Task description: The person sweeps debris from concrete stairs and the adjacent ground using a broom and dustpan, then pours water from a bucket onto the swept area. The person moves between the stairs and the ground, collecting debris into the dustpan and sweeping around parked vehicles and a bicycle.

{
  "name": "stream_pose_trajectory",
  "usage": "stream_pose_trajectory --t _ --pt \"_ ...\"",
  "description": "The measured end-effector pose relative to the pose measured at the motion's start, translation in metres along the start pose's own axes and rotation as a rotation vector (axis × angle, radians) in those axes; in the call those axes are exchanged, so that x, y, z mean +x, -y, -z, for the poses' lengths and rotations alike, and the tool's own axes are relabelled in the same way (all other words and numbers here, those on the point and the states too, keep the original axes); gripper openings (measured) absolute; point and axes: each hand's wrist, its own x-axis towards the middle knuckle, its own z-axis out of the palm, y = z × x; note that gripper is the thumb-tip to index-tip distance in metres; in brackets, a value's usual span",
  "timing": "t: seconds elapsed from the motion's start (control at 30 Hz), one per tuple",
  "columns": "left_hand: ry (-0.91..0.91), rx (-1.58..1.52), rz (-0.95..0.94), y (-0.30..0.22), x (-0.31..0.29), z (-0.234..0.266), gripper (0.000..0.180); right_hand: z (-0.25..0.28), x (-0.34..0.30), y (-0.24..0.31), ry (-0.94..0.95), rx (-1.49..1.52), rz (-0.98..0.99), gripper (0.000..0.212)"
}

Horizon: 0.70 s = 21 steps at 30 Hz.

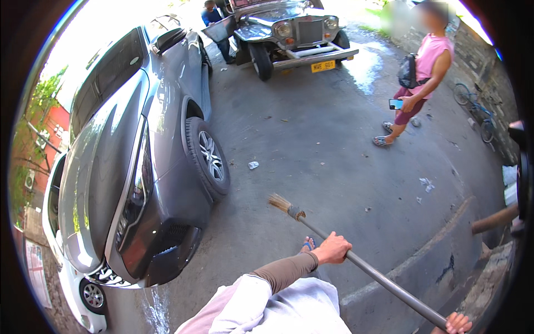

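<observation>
A long-handled broom [384, 284] slants from the lower right toward the middle of the view. Its short, worn straw bristles [280, 202] are bound with a dark wrap and point up-left over the pavement; whether they touch it I cannot tell. My left hand [332, 248], below a brown sleeve, is closed around the grey handle partway along. Near the handle's lower right end my right hand [458, 323] also grips it, partly cut off by the picture's edge. One sandalled foot [308, 244] shows beside my left forearm. A crumpled white scrap [253, 165] lies beyond the bristles.
A dark grey car [161, 167] fills the left side, with a white car [83, 300] behind it. Ahead stands a jeep [300, 33] with a person [211, 16] beside it. Another person [431, 61] holds a phone at right. A concrete ledge [411, 273], litter [426, 183] and bicycle [477, 111] line the right.
</observation>
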Motion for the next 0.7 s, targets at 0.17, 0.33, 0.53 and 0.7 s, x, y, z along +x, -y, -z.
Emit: stream_pose_trajectory --t 0.17,0.33,0.53,0.7 --pt "-0.023 0.049 0.135 0.131 0.044 0.072 0.009 -0.080 0.076 -0.100 -0.174 0.196 -0.118 0.032" --pt "-0.136 0.121 0.276 0.277 0.056 0.118 0.016 -0.175 0.069 -0.228 -0.200 0.134 -0.257 0.033" --pt "-0.060 0.154 0.548 0.502 0.024 0.121 0.014 -0.321 -0.023 -0.408 -0.273 0.139 -0.547 0.030" --pt "0.278 -0.120 0.408 0.472 0.085 0.087 0.014 -0.400 -0.012 -0.350 -0.237 -0.406 -0.389 0.032"
